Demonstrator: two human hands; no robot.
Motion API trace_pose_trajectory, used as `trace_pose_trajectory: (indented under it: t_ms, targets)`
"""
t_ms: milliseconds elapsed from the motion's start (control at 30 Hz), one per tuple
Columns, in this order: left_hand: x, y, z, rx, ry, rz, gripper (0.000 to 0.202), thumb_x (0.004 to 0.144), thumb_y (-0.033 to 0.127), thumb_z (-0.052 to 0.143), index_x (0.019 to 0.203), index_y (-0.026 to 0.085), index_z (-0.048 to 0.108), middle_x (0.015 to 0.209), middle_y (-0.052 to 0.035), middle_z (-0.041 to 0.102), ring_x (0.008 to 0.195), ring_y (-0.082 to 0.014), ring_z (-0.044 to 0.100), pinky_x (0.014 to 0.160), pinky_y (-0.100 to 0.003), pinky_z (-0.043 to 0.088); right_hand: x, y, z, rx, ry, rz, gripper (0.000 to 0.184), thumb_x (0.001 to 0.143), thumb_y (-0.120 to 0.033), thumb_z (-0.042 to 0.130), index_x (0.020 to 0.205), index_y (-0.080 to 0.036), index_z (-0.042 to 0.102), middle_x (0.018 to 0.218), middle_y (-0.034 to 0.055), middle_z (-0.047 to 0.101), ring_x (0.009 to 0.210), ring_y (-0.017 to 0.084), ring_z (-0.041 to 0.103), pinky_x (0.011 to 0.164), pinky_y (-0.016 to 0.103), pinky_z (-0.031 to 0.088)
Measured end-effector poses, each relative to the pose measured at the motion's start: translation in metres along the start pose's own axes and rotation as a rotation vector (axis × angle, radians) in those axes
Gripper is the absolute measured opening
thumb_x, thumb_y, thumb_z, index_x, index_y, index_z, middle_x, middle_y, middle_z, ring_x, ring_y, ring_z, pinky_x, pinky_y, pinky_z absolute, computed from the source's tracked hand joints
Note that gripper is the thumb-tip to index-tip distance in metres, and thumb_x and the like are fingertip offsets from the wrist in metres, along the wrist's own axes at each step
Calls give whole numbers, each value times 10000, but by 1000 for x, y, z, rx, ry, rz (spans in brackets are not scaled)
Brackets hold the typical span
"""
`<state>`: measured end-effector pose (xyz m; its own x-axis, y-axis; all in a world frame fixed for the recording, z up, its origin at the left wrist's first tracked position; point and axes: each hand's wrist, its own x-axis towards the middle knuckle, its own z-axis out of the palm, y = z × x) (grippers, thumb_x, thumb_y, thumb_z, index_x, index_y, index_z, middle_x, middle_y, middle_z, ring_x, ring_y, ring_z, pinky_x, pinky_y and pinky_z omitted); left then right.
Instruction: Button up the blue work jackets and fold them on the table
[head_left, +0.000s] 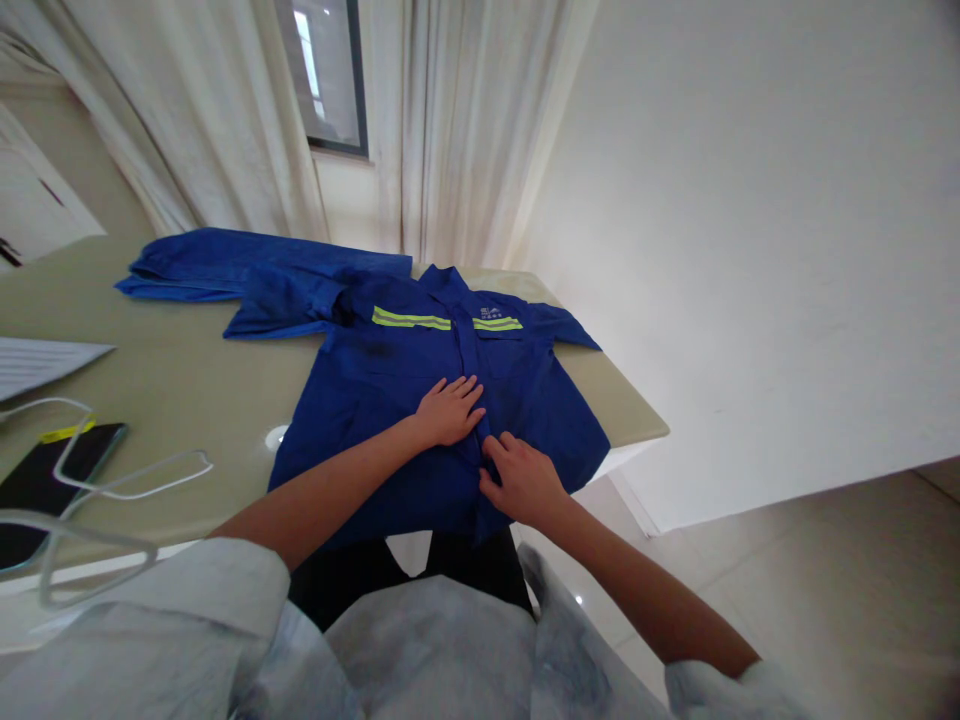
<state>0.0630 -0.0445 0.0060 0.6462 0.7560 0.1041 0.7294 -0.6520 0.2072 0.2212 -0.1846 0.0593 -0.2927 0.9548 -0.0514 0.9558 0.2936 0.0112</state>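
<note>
A dark blue work jacket (390, 390) lies front side up on the table, its collar at the far side and its hem hanging toward me over the near edge. Yellow-green reflective strips cross its chest. My left hand (451, 410) rests flat on the jacket beside the front placket, fingers stretched out. Just to the right and nearer to me, my right hand (523, 478) pinches the placket's edge between thumb and curled fingers. The left sleeve in view is bunched, with its cuff folded inward.
Folded blue trousers or similar cloth (262, 262) lie behind the jacket. At left are a black phone-like device (60, 480), a white cable (142, 492) and printed paper (45, 365). The table (187, 400) ends near a white wall (750, 250) on the right. Curtains hang behind.
</note>
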Motion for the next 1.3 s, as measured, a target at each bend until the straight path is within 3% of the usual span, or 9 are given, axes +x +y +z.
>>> trace_pose_trajectory:
  t_ms: [133,267,433,600,700,800,933,1100,1300]
  targets:
    - [15,-15,4,-28,-57,-14,621,1082,510,276,1650,272,357,1744,-50,264,1611,-267,258,1298,-526,226,13,4,1,89,24,60,214,935,-187,526,1140,-237,565,1021,50,694,891,217,675,758,290,454]
    - [41,-36,0,-22,-81,-41,634,1086,480,247,1667,236,317,1757,-56,210,1623,-258,218,1306,-525,203,44,30,6,261,106,73,311,930,-126,504,1221,-235,523,1031,37,720,895,203,690,789,273,447]
    - [74,-62,-6,-23,-51,-41,619,1085,435,247,1654,214,349,1745,-72,246,1613,-251,251,1300,-520,218,88,70,20,423,117,153,229,970,-132,527,1185,-211,536,966,29,712,916,194,692,841,272,482]
    - [93,-73,-10,4,27,-29,591,1082,415,301,1616,196,426,1718,-96,320,1587,-272,321,1290,-516,251,102,69,15,340,215,72,281,983,-121,558,1252,-194,597,1164,80,655,1074,185,650,976,289,489]
    - [87,-63,-10,46,149,-1,550,1083,357,301,1550,167,521,1677,-116,410,1539,-276,413,1282,-487,282,98,55,10,268,229,-62,225,999,-226,630,1223,-226,657,1231,77,610,1151,196,612,1016,302,489]
    - [71,-48,-10,25,186,2,523,1082,313,283,1493,177,578,1612,-118,513,1458,-259,521,1243,-454,359,95,46,8,171,170,-107,258,987,-377,699,1185,-212,690,1192,82,633,1139,227,618,988,320,512]
    - [49,-34,-5,-25,144,-5,543,1086,394,301,1550,208,511,1653,-93,459,1499,-270,473,1254,-481,343,95,46,7,56,111,-52,250,1035,-345,629,1220,-183,678,1170,101,665,1099,231,642,944,313,516]
    - [36,-33,5,-89,73,-19,583,1095,369,244,1619,163,396,1691,-109,387,1572,-258,356,1289,-474,275,101,47,6,-95,97,-156,263,1052,-377,595,1195,-178,689,1164,124,676,1085,255,633,935,345,497]
    - [36,-38,6,-149,113,-70,594,1105,345,212,1631,90,316,1604,-171,508,1509,-214,463,1275,-403,306,104,44,7,-183,79,-222,255,1089,-285,486,1089,-167,712,1100,130,691,1033,241,652,896,337,484]
